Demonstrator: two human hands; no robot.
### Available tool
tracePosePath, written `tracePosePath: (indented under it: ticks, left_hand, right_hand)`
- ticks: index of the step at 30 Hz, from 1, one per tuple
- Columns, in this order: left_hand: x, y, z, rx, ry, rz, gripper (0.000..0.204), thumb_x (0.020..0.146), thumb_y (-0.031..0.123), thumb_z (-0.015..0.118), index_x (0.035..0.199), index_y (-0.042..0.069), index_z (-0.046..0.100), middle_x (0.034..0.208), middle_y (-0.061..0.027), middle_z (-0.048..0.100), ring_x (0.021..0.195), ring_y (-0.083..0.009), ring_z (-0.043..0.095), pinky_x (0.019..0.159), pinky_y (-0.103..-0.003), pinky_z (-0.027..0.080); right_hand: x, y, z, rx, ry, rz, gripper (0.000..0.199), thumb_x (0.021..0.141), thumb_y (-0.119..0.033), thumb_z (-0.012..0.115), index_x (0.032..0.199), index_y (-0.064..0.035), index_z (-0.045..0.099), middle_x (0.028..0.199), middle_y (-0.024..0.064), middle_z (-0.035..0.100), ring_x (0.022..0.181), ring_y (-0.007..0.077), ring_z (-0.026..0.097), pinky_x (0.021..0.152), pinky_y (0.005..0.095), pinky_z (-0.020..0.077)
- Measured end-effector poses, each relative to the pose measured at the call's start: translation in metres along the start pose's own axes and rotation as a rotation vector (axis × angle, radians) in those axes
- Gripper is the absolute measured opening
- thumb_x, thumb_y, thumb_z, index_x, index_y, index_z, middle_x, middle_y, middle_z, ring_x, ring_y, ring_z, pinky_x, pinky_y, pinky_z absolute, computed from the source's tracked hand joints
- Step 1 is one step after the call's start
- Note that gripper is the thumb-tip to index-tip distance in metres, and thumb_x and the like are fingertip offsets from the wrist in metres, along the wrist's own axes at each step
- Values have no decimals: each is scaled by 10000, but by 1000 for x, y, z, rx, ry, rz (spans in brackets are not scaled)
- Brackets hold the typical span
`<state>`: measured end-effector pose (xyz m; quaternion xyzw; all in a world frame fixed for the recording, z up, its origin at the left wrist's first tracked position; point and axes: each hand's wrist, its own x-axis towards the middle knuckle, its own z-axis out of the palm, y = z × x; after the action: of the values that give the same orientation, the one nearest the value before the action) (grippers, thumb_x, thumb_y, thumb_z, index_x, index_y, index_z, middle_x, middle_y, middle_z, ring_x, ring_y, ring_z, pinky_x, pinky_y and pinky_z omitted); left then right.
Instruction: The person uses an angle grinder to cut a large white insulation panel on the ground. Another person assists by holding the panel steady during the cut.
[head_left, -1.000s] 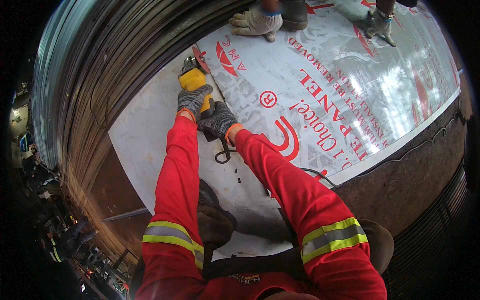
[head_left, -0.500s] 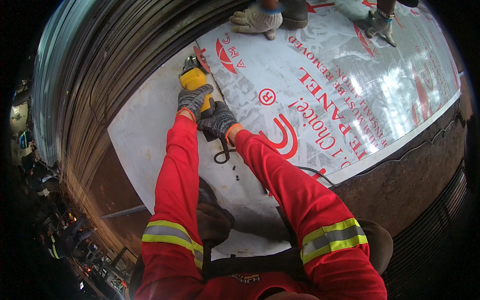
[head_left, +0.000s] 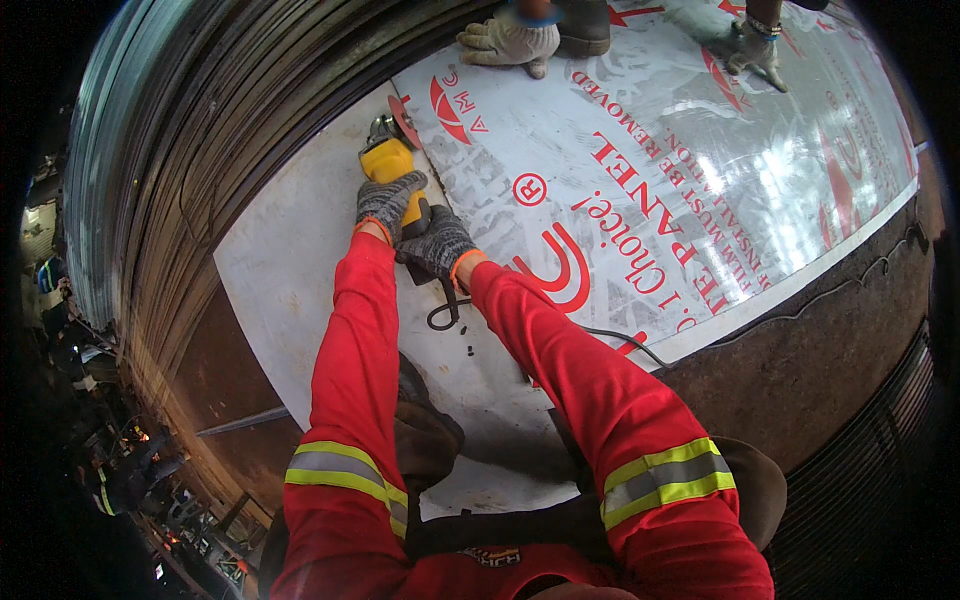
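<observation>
Film-covered panel [head_left: 700, 170] with red print (two gloved hands of other people pressing its far edge), yellow angle grinder [head_left: 392, 160] at its near-left corner, left hand [head_left: 388, 203] wrapped over the body, right hand [head_left: 437, 246] closed around the rear handle.

Two co-worker gloves [head_left: 510, 40] press the far edge; dark corrugated wall [head_left: 200, 130], perhaps metal.

Silvery protective film [head_left: 700, 170] with red printed lettering and logos covers panel, upper right.
</observation>
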<state>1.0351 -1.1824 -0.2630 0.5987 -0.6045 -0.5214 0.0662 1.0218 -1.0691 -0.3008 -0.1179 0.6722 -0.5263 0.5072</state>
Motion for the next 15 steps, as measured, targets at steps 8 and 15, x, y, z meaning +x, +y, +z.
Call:
tracePosePath:
  ticks: [8,15]
  left_hand:
    - [-7,-5,-1,-29,10,31,460,698,220,837,1079,47,645,879,-77,663,678,-211,639,617,-372,535]
    - [-15,-6,-2,-1,24,41,486,685,257,846,1074,43,650,879,-68,664,704,-206,634,648,-363,530]
  right_hand:
    - [-6,4,0,-12,-13,-36,749,549,-274,894,1129,69,567,1018,159,686,907,219,661,815,339,541]
    - [-15,4,-2,35,-39,11,763,546,-261,895,1139,76,552,1021,163,680,896,230,667,791,353,559]
